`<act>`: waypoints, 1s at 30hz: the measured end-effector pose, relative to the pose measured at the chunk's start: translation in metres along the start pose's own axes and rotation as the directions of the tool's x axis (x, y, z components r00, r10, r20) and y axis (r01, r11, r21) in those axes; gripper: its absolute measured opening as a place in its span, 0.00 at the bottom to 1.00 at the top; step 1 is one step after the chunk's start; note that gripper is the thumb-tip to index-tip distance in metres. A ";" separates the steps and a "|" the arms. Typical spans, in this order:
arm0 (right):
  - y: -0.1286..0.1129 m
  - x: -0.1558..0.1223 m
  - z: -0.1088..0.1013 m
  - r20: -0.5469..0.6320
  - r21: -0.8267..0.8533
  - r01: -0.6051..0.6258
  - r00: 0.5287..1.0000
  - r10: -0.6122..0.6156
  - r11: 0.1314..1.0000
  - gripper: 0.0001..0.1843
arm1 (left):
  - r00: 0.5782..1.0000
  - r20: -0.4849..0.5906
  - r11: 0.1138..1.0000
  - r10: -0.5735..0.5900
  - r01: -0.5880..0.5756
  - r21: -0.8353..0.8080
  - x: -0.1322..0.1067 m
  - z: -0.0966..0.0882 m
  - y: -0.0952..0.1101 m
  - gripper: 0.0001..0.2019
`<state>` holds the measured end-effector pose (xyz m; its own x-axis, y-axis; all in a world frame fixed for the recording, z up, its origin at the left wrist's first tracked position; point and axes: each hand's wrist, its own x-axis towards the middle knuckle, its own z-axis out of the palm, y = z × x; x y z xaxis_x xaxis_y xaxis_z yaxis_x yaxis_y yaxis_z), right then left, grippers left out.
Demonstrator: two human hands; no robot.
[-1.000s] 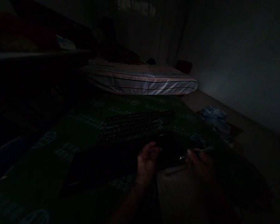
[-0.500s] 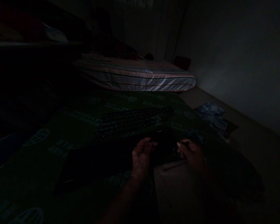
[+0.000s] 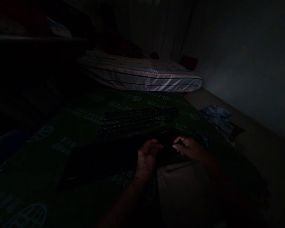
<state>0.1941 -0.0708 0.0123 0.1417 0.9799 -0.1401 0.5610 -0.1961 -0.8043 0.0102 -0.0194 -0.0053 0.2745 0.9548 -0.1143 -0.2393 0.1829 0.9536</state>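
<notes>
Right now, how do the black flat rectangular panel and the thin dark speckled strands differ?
The black flat rectangular panel is one broad piece; the thin dark speckled strands are many narrow lengths. The panel lies nearer the camera, the strands farther off. Shared: both look dark and lie on the green printed sheet.

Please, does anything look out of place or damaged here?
A bluish bundle lies crumpled beside the green sheet; it looks untidy. No spill or damage shows around the dark strips, but the picture is very dark.
</notes>
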 end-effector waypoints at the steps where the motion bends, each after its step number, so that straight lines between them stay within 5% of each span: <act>1: -0.001 0.002 -0.001 0.028 -0.024 0.018 0.999 -0.017 1.000 0.11 | 1.000 0.005 1.000 0.000 0.000 0.017 0.000 0.000 0.000 0.10; 6: -0.007 0.004 -0.001 0.041 -0.121 0.080 0.996 -0.075 0.989 0.12 | 0.998 0.056 0.993 0.015 -0.022 0.117 0.001 -0.002 -0.003 0.09; 12: -0.006 -0.005 0.016 -0.147 -0.258 0.128 0.974 -0.170 0.958 0.16 | 0.972 0.187 0.919 0.145 -0.202 0.338 -0.003 -0.004 -0.010 0.10; 17: 0.004 -0.006 0.034 -0.325 -0.307 0.177 0.904 -0.278 0.935 0.17 | 0.826 0.456 0.587 0.331 -0.558 0.586 -0.009 -0.001 -0.002 0.11; 21: 0.007 -0.003 0.044 -0.409 -0.388 0.141 0.859 -0.307 0.911 0.21 | 0.732 0.625 0.303 0.271 -0.681 0.666 -0.007 0.011 -0.002 0.15; 24: 0.007 -0.002 0.049 -0.463 -0.433 0.110 0.824 -0.326 0.895 0.24 | 0.736 0.641 0.205 0.218 -0.677 0.707 -0.001 0.020 -0.009 0.18; 30: 0.010 -0.001 0.054 -0.509 -0.470 0.073 0.791 -0.338 0.880 0.27 | 0.769 0.620 0.238 0.157 -0.638 0.732 0.009 0.025 -0.015 0.16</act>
<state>0.1556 -0.0716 -0.0267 0.3381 0.8237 0.4551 0.8871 -0.1174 -0.4465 0.0395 -0.0197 -0.0140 0.7508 0.6176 0.2343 0.4498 -0.7377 0.5035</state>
